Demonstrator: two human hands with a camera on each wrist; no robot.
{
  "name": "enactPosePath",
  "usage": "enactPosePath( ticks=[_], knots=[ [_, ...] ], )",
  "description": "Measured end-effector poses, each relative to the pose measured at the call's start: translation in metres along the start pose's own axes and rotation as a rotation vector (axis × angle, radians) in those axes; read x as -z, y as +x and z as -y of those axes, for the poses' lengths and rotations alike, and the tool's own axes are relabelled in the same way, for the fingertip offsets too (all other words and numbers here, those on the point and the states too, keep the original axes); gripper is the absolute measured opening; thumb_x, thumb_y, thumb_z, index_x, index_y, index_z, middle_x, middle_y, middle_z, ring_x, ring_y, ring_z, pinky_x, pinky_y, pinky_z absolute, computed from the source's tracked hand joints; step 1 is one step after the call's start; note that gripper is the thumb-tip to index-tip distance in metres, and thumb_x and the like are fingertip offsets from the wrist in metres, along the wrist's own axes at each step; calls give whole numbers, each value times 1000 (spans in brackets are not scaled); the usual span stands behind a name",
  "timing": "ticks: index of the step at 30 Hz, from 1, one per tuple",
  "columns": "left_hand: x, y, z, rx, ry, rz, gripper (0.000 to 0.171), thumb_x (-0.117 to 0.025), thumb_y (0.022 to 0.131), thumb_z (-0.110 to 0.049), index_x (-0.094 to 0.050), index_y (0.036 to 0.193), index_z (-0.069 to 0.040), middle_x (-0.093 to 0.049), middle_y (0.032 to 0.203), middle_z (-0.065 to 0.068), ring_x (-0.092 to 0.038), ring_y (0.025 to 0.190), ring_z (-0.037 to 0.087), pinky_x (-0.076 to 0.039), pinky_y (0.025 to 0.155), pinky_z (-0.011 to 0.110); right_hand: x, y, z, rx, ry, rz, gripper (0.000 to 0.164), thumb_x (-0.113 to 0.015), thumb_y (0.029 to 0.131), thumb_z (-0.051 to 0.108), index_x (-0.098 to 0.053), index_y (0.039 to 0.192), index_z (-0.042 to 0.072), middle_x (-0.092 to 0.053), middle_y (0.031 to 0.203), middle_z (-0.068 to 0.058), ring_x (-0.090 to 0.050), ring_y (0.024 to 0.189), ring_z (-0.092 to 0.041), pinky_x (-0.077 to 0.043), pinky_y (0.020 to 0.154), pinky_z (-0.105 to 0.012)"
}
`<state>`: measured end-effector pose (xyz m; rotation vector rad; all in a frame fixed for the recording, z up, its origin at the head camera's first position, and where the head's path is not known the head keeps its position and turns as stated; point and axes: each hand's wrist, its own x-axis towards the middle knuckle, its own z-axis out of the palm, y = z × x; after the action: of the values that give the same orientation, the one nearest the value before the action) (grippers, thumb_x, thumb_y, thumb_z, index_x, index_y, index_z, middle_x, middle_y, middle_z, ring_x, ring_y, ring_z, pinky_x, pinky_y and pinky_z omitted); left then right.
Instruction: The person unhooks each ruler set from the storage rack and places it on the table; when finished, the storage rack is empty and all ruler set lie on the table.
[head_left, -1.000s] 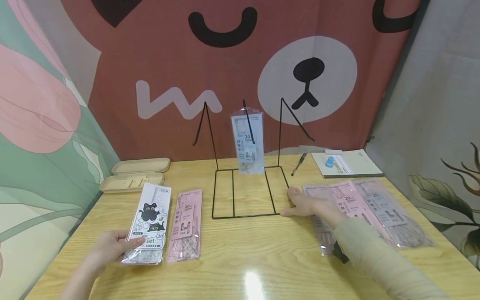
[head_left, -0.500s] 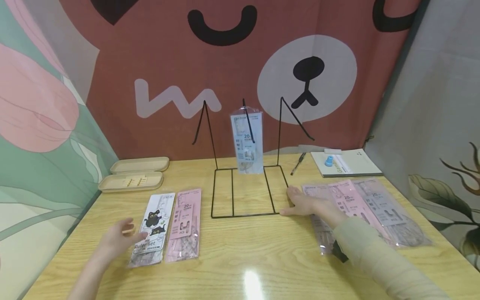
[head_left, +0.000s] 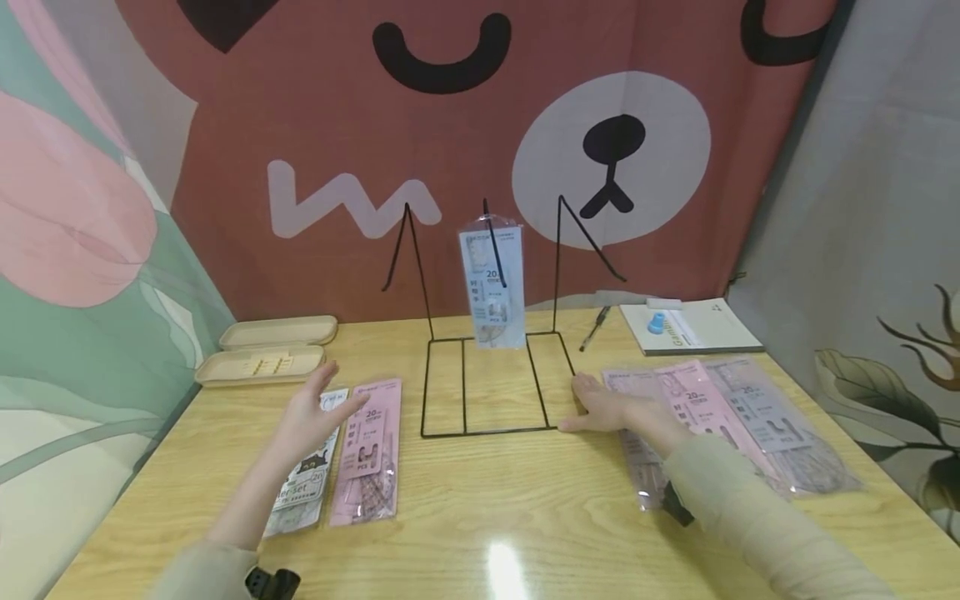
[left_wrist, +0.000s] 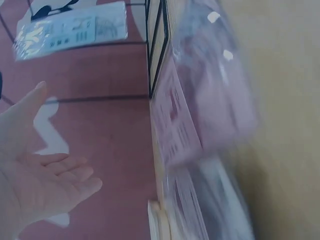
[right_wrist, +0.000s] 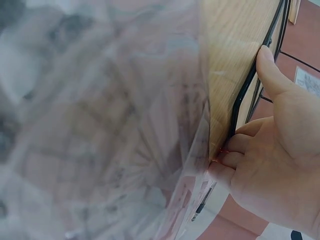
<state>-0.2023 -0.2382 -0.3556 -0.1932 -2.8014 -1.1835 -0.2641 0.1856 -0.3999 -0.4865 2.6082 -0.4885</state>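
My left hand (head_left: 303, 427) is raised over the table with fingers spread, holding nothing. In the head view it overlaps a white ruler-set packet (head_left: 303, 490) printed with black cats. Just right of that packet lies a pink ruler-set packet (head_left: 373, 429); the pink packet (left_wrist: 220, 105) is blurred in the left wrist view. A black wire display rack (head_left: 487, 432) stands mid-table, and a blue ruler-set packet (head_left: 513, 317) hangs from its middle hook. At the rack's right front corner, my right hand (head_left: 611, 408) grips the base, thumb on one bar and fingers curled by the other.
Three more ruler-set packets, one of them a pink packet (head_left: 701, 404), lie overlapping under and beside my right forearm. Behind are an open beige case (head_left: 262, 367), a pen (head_left: 596, 329), and a notebook (head_left: 708, 327) with a small blue object (head_left: 657, 323) on it.
My left hand has let go of the cat-printed packet, leaving it on the table beside the pink one, then moved up and right toward the rack. The right hand stays on the rack.
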Motion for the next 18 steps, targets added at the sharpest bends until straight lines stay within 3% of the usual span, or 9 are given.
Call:
enactPosePath(
  ticks=[4,7,11,14,18],
  knots=[
    [-22,26,-10,-9,-49,53,86,-60,90,-43,-16,149,1,-23,153,23,-26,138,44,-26,111,57,-2,2,-4,0,2,-11,102,-54,89,55,-4,145,-13,0,153,-32,-1,143,-44,-7,118,-52],
    [-42,45,-17,-5,-84,78,89,-61,88,-47,-16,150,-3,-23,155,19,-35,135,42,-26,111,55,-2,2,-4,1,0,-13,102,-55,89,55,-5,145,-14,0,153,-32,-2,143,-45,-7,118,-52],
    [-64,65,-28,-10,-115,110,89,-60,88,-50,-15,151,-7,-23,156,15,-32,137,38,-26,112,55,1,0,-2,3,-4,-9,98,-55,90,50,-4,145,-14,1,152,-33,-1,143,-45,-6,118,-53],
    [-77,77,-38,-25,-123,132,88,-59,88,-51,-15,151,-8,-23,156,14,-23,143,34,-25,114,53,0,1,-3,5,-9,-7,99,-54,90,50,-3,145,-14,2,152,-33,-1,143,-45,-6,118,-52],
    [-94,93,-46,-26,-181,141,87,-60,88,-48,-16,151,-6,-24,155,15,-22,143,33,-24,115,50,-1,2,-4,6,-12,-4,99,-54,90,51,-4,145,-14,1,152,-33,-1,143,-45,-6,118,-52]
  ],
)
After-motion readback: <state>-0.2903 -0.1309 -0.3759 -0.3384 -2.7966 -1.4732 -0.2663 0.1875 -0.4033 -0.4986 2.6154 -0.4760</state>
